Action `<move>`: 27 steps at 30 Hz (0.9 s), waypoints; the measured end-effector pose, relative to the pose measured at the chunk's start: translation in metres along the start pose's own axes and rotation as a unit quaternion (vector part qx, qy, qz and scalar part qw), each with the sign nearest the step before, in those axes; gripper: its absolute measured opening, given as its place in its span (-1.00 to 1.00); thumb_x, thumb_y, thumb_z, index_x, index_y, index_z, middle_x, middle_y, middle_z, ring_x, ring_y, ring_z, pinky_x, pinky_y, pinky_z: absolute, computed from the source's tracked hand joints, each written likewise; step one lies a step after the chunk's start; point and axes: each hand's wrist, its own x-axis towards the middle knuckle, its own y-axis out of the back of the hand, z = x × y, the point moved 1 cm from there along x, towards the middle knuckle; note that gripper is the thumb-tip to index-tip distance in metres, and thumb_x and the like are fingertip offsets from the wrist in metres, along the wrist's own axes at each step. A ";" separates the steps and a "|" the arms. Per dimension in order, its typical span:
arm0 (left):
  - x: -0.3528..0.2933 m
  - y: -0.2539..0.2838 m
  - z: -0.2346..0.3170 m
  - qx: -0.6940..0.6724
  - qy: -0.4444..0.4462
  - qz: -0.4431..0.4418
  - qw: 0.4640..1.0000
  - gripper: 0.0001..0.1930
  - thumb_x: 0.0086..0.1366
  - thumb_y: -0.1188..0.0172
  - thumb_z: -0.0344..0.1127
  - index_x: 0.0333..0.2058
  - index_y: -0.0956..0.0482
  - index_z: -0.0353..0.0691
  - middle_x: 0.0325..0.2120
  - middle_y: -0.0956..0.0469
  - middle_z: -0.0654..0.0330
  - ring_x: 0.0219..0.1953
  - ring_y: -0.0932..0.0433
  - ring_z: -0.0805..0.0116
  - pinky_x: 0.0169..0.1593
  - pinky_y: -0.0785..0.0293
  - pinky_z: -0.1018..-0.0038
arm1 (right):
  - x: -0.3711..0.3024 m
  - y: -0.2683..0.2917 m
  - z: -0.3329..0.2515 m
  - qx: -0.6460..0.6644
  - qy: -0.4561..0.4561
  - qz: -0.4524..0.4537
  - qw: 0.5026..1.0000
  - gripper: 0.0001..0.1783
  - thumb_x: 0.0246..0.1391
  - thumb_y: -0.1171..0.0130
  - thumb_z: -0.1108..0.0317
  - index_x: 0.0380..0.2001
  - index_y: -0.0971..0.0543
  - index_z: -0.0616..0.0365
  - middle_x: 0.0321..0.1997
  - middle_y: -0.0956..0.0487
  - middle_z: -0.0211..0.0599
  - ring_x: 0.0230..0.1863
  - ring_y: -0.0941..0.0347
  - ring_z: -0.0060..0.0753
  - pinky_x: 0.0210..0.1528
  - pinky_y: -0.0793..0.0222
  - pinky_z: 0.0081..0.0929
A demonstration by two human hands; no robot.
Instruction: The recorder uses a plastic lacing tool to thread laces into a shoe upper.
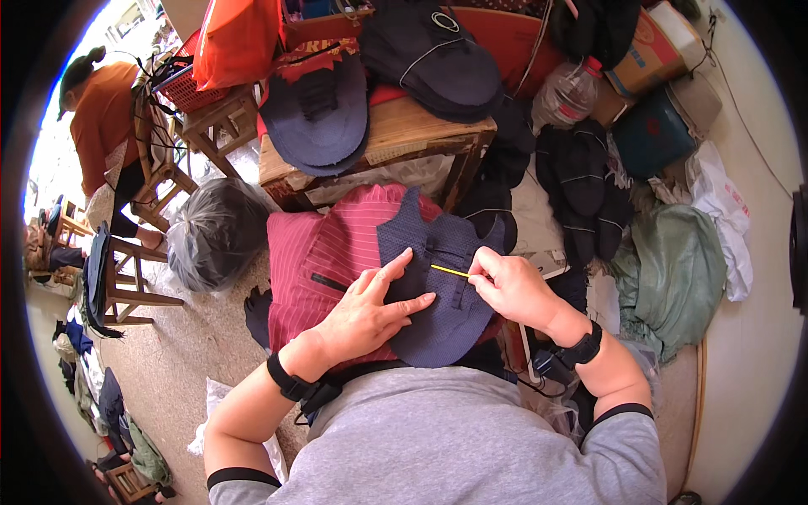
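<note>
A dark blue fabric piece with a rounded near end lies on a red striped cushion over my lap. My left hand rests on its left side with the fingers spread, holding nothing. In the fingers of my right hand is a thin yellow stick, pinched at its right end. Its free tip points left, over the middle of the fabric, near narrow dark strips. The stick's exact kind is too small to make out.
Beyond the cushion stands a wooden table bearing stacked dark fabric pieces. A stuffed dark plastic bag sits at left, near wooden stools and a person in orange. Dark bundles and a green sack lie right.
</note>
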 end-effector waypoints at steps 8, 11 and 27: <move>0.005 -0.001 -0.008 -0.042 0.016 -0.002 0.999 -0.40 0.11 -0.45 -0.40 0.14 -0.65 0.27 0.47 -0.01 0.07 0.18 -0.36 0.05 0.31 -0.36 0.17 | 0.012 -0.009 0.018 0.124 -0.016 -0.058 0.990 -0.88 0.22 -0.19 0.37 -0.30 -0.51 0.18 -0.50 -0.60 -0.12 -0.44 -0.59 -0.15 -0.36 -0.45 -0.27; 0.004 -0.001 -0.007 -0.051 0.026 -0.011 0.998 -0.40 0.10 -0.46 -0.40 0.14 -0.66 0.28 0.48 0.00 0.09 0.18 -0.35 0.06 0.32 -0.36 0.16 | 0.008 0.001 0.018 0.179 -0.027 -0.074 0.981 -0.87 0.23 -0.19 0.36 -0.32 -0.51 0.20 -0.53 -0.58 -0.22 -0.48 -0.55 -0.32 -0.37 -0.42 -0.35; 0.001 -0.006 -0.010 -0.062 0.034 0.001 0.997 -0.37 0.05 -0.48 -0.44 0.13 -0.67 0.28 0.50 0.01 0.08 0.20 -0.32 0.04 0.33 -0.33 0.16 | 0.005 0.000 -0.012 0.123 -0.046 -0.049 0.990 -0.87 0.16 -0.20 0.34 -0.31 -0.51 0.17 -0.49 -0.63 -0.11 -0.42 -0.64 -0.11 -0.36 -0.49 -0.25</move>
